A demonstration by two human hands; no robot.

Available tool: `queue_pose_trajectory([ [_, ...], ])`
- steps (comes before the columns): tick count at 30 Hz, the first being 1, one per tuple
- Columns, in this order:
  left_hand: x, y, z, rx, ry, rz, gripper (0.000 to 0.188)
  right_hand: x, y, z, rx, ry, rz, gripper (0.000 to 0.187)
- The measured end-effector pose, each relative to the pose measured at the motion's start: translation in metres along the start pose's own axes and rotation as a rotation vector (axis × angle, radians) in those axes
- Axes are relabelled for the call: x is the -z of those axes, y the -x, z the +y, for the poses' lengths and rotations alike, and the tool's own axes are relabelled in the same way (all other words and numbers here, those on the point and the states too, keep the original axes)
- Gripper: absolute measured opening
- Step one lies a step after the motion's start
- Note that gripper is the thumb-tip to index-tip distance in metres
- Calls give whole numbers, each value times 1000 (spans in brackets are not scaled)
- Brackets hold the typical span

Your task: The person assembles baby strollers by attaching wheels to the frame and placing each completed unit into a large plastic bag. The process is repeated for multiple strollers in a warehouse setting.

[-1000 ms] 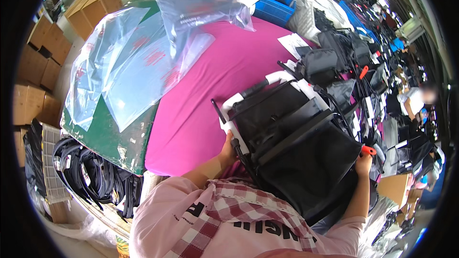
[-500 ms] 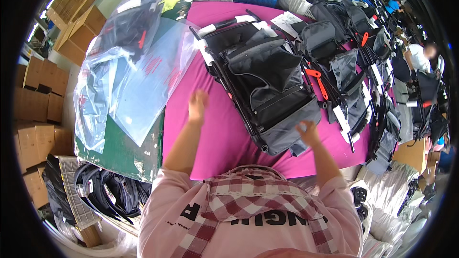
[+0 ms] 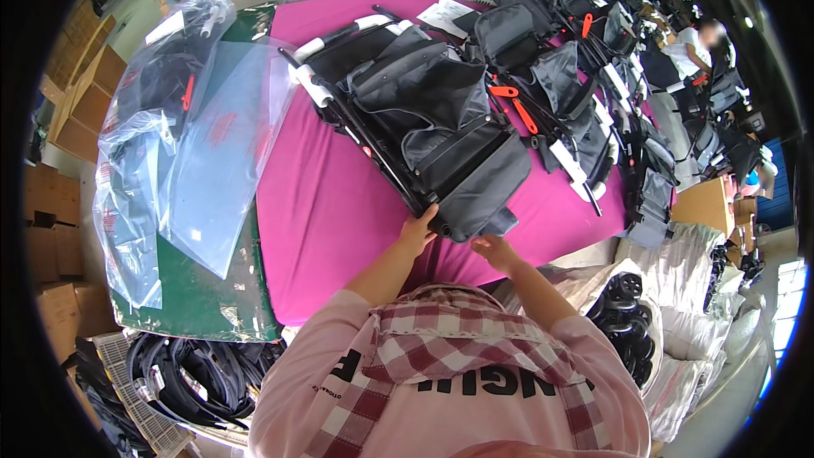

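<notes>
A folded black stroller frame [image 3: 386,157] with a grey-black fabric seat [image 3: 475,178] lies at a slant on the pink cloth [image 3: 331,246]. White sleeves cover parts of its tubes. My left hand [image 3: 419,233] is closed round the frame's near lower corner, thumb and fingers at the tube end. Just below the small fabric flap [image 3: 500,222] at the near edge is my right hand [image 3: 494,253], its fingers loosely bent and apart. Nothing shows in the right hand; whether its fingertips touch the flap is unclear.
More folded stroller frames [image 3: 568,106] with orange-red straps crowd the right side. Clear plastic bags [image 3: 220,144], one round a dark stroller, lie on the green tabletop [image 3: 191,288] at left. Cartons [image 3: 89,110] stand beyond. A sack of black wheels [image 3: 623,322] stands at near right.
The left hand has come from the cloth to the near corner of the stroller frame and gripped it. The right hand has moved left and nearer, below the flap. The view has shifted.
</notes>
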State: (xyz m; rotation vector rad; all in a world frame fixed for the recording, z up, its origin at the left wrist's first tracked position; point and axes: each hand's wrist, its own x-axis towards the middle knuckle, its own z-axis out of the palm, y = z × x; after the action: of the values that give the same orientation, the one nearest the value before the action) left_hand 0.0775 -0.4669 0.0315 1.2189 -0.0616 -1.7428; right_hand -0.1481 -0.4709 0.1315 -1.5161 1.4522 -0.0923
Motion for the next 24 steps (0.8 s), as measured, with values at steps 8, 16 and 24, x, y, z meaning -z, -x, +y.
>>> queue_pose_trajectory([
  [8, 91, 68, 18, -365, 272, 130, 39, 53, 9, 76, -153, -221, 201, 24],
  [16, 174, 204, 3, -41, 200, 375, 77, 10, -58, 37, -220, -891, -226, 37],
  [24, 123, 187, -11, -179, -114, 687, 58, -6, -54, 21, -302, -779, -251, 47],
])
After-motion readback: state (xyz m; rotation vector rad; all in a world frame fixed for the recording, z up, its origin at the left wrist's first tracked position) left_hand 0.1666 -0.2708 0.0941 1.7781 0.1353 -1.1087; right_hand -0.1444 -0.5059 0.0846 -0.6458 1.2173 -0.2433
